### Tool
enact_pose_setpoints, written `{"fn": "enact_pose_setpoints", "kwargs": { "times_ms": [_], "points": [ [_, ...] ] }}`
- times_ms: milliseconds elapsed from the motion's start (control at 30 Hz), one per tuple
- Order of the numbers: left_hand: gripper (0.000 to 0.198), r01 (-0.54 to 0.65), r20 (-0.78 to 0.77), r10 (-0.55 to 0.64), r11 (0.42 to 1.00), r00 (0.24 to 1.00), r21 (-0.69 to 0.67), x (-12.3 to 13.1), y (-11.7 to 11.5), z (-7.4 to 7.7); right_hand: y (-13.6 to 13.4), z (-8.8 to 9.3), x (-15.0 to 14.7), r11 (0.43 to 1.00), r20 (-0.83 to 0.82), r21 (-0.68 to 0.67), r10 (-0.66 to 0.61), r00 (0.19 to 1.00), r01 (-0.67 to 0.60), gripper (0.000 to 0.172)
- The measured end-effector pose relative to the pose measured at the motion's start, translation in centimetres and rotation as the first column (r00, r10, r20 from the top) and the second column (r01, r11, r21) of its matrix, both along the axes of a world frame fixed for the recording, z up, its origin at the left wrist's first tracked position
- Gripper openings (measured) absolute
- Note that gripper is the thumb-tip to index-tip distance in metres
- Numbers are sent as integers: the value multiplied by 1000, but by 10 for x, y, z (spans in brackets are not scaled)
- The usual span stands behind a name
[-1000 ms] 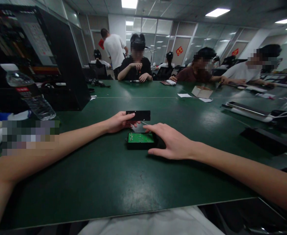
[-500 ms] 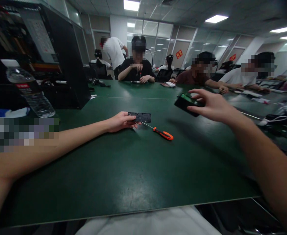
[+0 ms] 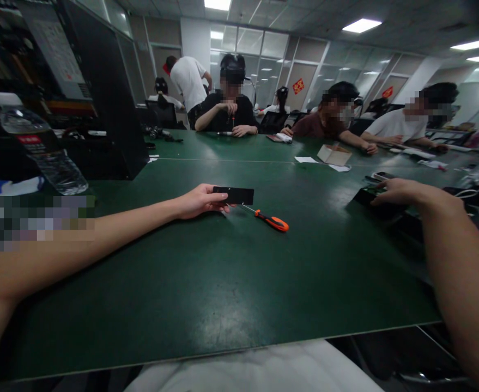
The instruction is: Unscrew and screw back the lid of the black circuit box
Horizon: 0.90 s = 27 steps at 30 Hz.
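My left hand (image 3: 201, 201) is closed on a flat black rectangular panel (image 3: 240, 195), held just above the green table (image 3: 206, 272) with the thumb on top. Under its right end the thin shaft of an orange and black screwdriver (image 3: 274, 221) begins; the screwdriver lies on the table. Out to the right, my right hand (image 3: 406, 191) has its fingers on a black box-shaped part (image 3: 365, 197) that shows some green, perhaps a circuit board. That part is low among dark things at the table's right side. The fingertips are partly hidden.
At left stand an open computer case (image 3: 104, 92) and a water bottle (image 3: 43, 141). A small open carton (image 3: 334, 154) and white papers (image 3: 305, 159) lie beyond my right hand. Several people sit across the table, one person (image 3: 229, 103) directly opposite.
My right hand has carried the black box-shaped part rightward and down, uncovering the carton and papers. The panel in my left hand has turned, now showing a plainer face. The screwdriver stays put.
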<state>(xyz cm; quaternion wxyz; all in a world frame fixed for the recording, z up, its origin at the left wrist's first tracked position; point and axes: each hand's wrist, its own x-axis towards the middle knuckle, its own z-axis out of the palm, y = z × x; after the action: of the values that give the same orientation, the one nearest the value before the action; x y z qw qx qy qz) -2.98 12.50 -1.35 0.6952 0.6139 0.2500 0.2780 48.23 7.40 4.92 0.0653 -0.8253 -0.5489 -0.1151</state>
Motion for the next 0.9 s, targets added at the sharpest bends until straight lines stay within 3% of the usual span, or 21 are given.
{"fn": "enact_pose_setpoints", "kwargs": {
  "times_ms": [67, 133, 200, 267, 367, 400, 433, 500, 600, 767, 900],
  "points": [
    [32, -2, -14, 2, 1000, 1000, 21, 0, 0, -1, -1, 2, -10, 999, -54, -22, 21, 998, -22, 21],
    [32, -14, -30, 16, 997, 999, 77, 2, -3, -1, 1, 5, -30, 995, -94, 19, 96, 991, -95, 31],
    [31, -17, -66, 30, 981, 997, 193, 6, -11, 0, 4, 5, -62, 967, -123, 118, 242, 962, -228, 42],
    [29, 34, -156, 24, 932, 987, 360, 11, -23, 2, 3, 0, -105, 902, -188, 195, 419, 888, -384, 43],
    [26, 155, -247, -16, 817, 969, 556, 17, -41, 6, -11, -15, -175, 730, -338, 274, 682, 648, -626, 39],
    [26, 180, -259, -19, 768, 966, 615, 19, -46, 7, -20, -20, -196, 616, -433, 325, 771, 466, -718, 37],
    [26, 190, -256, -19, 724, 967, 663, 20, -49, 7, -29, -24, -214, 530, -495, 358, 806, 325, -768, 36],
    [27, 182, -236, -11, 668, 972, 721, 20, -53, 7, -46, -31, -239, 446, -573, 358, 799, 184, -821, 34],
    [27, 173, -220, -3, 631, 975, 756, 20, -53, 6, -61, -36, -253, 404, -616, 320, 776, 136, -857, 31],
    [28, 170, -207, -2, 576, 978, 800, 19, -56, 8, -63, -36, -248, 414, -715, 257, 689, 117, -873, 33],
    [41, 133, -232, 93, 595, 968, 793, 19, -58, 10, -58, -23, -240, 408, -693, 192, 700, 170, -893, 35]
  ]
}}
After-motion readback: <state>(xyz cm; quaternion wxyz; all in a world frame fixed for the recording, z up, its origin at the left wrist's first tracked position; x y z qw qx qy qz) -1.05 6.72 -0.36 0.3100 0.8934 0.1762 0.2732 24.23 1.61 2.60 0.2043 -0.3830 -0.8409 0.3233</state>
